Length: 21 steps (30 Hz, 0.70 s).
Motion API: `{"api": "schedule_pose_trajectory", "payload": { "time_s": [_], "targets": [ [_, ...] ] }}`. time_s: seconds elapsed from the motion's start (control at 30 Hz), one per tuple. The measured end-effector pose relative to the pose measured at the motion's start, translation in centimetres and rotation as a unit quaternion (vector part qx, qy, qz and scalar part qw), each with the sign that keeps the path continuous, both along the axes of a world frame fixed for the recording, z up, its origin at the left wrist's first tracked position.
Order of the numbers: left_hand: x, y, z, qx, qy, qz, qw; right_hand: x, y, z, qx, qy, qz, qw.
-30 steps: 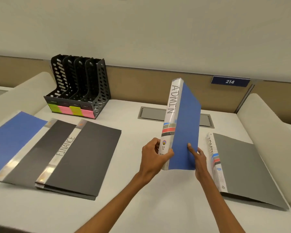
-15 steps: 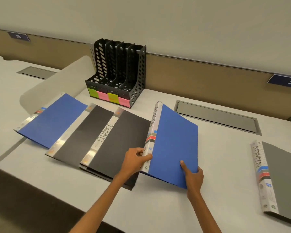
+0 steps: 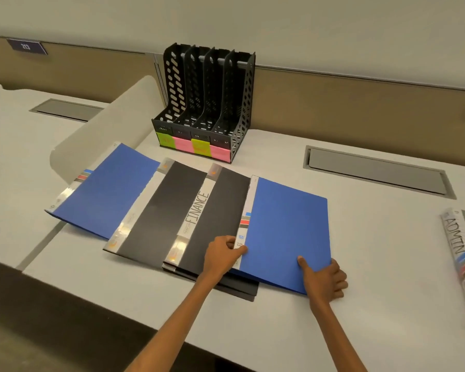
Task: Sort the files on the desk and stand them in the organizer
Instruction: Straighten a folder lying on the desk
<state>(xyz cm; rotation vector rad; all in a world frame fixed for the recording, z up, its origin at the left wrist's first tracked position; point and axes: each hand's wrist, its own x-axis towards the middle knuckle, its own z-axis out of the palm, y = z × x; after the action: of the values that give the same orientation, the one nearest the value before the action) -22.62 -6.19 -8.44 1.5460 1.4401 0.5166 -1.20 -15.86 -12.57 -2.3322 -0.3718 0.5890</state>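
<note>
Blue file (image 3: 102,189) at your far left lies flat on the desk (image 3: 387,304), its right edge against the overlapping black files (image 3: 169,210), the top one lettered FINANCE. Behind them the organizer (image 3: 207,103) stands at the back of the desk, 4 slots with green and pink tabs, and no file stands in it yet.

Your left hand (image 3: 223,255) pinches the spine of a second blue file (image 3: 287,226) at its near end, thumb on top. Your right hand (image 3: 325,280) grasps its near right corner, thumb on the cover and fingers curled beneath.

1 second ago you held this file upright, ADMIN spine facing you, just beside the grey ADMIN file (image 3: 459,253). Now it is down almost flat, its spine edge overlapping the FINANCE file, and the grey one lies well apart at the right edge. That reads as sorting, not shelving: you are laying it with the left group, so I judge the standing step has not begun.
</note>
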Motion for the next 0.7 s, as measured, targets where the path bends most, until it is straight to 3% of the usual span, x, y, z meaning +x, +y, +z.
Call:
{"api": "schedule_pose_trajectory", "payload": {
  "time_s": [0.33,0.7],
  "targets": [
    [-0.8,0.8,-0.4,0.109,0.188,-0.029,0.976,-1.8,-1.5,-2.0,-0.122,-0.113,0.119,0.979],
    [-1.3,-0.6,-0.8,0.116,0.069,-0.011,0.991,-2.7,-2.6,-2.1,-0.159,-0.168,0.165,0.959]
  ]
}}
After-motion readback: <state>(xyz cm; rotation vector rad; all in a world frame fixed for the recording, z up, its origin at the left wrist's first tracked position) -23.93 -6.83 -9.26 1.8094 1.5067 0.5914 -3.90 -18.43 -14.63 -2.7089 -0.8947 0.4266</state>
